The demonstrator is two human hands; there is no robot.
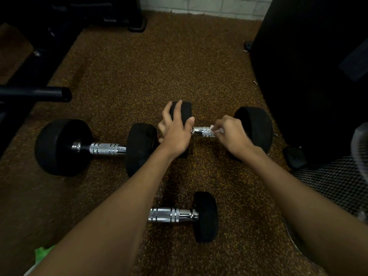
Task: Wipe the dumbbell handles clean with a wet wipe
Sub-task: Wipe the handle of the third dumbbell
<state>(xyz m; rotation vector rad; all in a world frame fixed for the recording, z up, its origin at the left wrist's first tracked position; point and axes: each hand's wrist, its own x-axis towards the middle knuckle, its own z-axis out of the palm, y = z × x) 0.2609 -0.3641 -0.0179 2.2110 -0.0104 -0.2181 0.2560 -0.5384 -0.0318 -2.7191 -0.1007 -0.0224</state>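
Three black dumbbells with chrome handles lie on the speckled brown floor. The far right dumbbell [256,126] has its left weight gripped from above by my left hand [176,130], fingers and thumb curled round it. My right hand [232,134] holds a small white wet wipe [215,130] against that dumbbell's chrome handle [202,132]. A larger dumbbell [65,146] lies to the left, its handle [107,149] bare. The near dumbbell [206,216] lies under my forearms, its left end hidden by my left arm.
Black gym equipment frames [35,92] stand at the left and a large dark machine [310,76] at the right. A white brick wall [209,5] runs along the back. Something green [42,253] shows at the bottom left. Checked fabric [334,182] lies at the right.
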